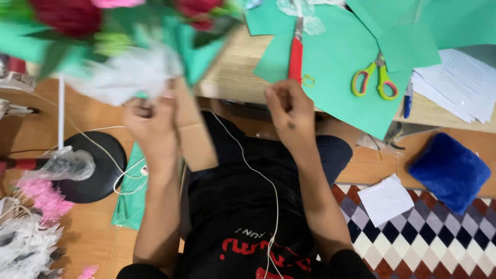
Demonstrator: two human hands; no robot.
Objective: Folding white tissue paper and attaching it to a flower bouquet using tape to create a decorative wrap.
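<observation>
While my head camera looks down past my lap, my left hand (151,124) is raised with its fingers closed around the base of a blurred bouquet (121,49) of red and pink flowers wrapped in green paper and white tissue, which fills the upper left of the view above the desk (235,72) edge. My right hand (290,111) hovers just beside the desk's front edge, its fingers curled and pinched together; whether anything fine sits between them I cannot tell. Just above that hand lies a red-handled tool (295,57) on sheets of green paper (338,67), with a small yellow-green ring (308,80) next to it. Further right on the same paper rest scissors (375,80) with green and yellow handles, near a stack of white printed sheets (454,85). A thin white cord (258,175) runs down across my black shirt. On the floor, a blue plush cushion (450,170) and a white paper square (385,199) lie at the right, the square on a diamond-patterned mat (429,237). A black round stand base (101,165) sits at the left, near pink and white artificial flowers (36,222).
</observation>
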